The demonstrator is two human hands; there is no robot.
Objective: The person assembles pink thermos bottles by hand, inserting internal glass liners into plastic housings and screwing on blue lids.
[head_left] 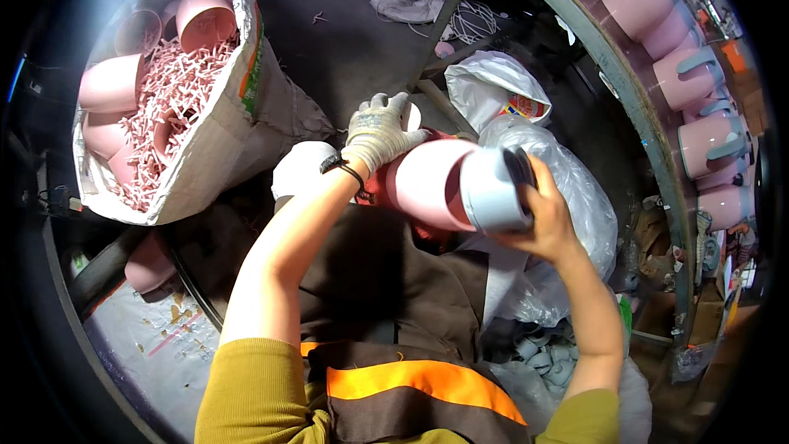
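Note:
A pink plastic cup [423,182] lies sideways above my lap, its mouth facing right. My left hand [380,131], in a whitish knit glove, braces its closed end, with the thumb over the cup's side. At the mouth is a pale blue-grey lid [486,191] with a darker handle loop. My bare right hand [549,218] grips this lid around its handle side; motion blurs it slightly. The lid stands at the cup's rim, tilted, and I cannot tell whether it is seated. Under the cup shows red material, and a white rounded thing [302,168] sits beside my left wrist.
At the left stands a large white sack [222,144] holding pink cups and many small pink pieces. Pink cups with blue-grey handles [690,78] line a curved-looking shelf at the right. Clear plastic bags [567,197] lie by my right arm, with grey parts [546,360] below.

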